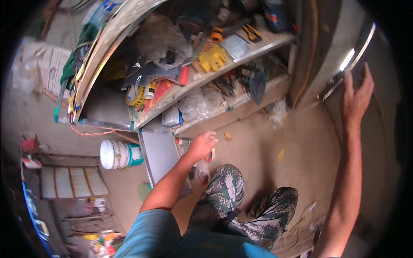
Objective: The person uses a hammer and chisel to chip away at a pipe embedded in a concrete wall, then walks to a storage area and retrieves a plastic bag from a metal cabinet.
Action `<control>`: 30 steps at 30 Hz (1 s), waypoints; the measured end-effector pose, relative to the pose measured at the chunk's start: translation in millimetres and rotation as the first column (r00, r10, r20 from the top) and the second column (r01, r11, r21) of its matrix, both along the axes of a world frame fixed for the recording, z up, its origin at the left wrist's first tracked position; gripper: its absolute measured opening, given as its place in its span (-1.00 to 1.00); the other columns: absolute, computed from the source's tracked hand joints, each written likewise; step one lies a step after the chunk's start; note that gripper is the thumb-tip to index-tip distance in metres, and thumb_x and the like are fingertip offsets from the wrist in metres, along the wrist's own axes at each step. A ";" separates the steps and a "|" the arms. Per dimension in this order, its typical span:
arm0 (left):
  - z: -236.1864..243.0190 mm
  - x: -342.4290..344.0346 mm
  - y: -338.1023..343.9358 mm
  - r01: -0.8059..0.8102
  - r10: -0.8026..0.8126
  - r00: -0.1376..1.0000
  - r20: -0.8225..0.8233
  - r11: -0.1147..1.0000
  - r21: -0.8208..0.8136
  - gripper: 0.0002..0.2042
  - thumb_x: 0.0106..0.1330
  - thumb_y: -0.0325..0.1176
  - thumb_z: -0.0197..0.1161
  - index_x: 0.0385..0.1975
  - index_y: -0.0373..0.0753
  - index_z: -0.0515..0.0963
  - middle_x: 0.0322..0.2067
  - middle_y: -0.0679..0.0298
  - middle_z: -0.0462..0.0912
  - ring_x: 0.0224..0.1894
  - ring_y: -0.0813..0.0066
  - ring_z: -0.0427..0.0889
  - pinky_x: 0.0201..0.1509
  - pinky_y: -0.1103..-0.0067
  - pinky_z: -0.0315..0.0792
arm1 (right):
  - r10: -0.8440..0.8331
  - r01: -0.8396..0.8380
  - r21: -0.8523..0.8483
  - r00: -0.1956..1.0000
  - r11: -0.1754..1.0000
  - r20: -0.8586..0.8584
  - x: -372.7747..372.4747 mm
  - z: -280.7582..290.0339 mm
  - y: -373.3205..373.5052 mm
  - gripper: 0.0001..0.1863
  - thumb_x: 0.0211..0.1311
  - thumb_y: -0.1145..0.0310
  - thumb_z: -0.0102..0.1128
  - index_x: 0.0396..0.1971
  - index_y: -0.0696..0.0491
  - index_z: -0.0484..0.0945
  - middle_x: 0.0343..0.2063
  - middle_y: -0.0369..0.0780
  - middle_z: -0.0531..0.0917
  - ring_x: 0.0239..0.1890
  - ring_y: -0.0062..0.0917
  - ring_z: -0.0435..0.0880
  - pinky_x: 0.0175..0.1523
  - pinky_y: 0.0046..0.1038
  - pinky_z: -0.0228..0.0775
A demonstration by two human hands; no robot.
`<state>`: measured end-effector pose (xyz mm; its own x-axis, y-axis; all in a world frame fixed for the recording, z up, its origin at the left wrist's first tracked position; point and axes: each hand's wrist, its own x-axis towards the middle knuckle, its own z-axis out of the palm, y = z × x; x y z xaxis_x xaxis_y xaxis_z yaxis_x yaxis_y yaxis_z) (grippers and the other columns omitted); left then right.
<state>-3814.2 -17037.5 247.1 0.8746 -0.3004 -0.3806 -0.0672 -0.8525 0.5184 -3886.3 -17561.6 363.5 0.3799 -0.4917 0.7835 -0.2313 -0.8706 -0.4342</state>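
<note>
My left hand (pixel 201 147) is held out over the floor before the low end of the cabinet, its fingers curled together. Just below those fingers shows the edge of a small red and pale thing (pixel 211 155); I cannot tell whether it is gripped or lies behind the hand. On the far right my right hand (pixel 358 96) reaches up with thumb and fingers spread, holding nothing. It is beside a dark upright panel with a bright metal strip (pixel 346 60) close to the fingertips; whether they touch is unclear.
Ahead stands an open cabinet (pixel 206 77) whose shelves hold a yellow plastic part (pixel 212 58), tape rolls (pixel 136 97), plastic bags and a small box (pixel 172 116). A grey door panel (pixel 160 155) and a white-and-green bucket (pixel 120 154) are at left. Small scraps (pixel 281 155) lie on the floor.
</note>
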 end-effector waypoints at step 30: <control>106.6 135.9 50.6 0.098 0.056 0.358 0.932 0.990 -0.097 -0.72 0.38 -0.30 0.19 0.04 -0.16 0.62 -0.07 0.13 0.65 0.09 0.03 0.59 0.20 0.21 0.46 | 0.572 -0.660 -0.364 0.752 0.658 -0.328 102.8 124.1 276.2 -0.36 -0.01 0.40 0.58 0.16 0.08 0.60 0.14 -0.04 0.58 0.19 -0.15 0.57 0.29 -0.22 0.45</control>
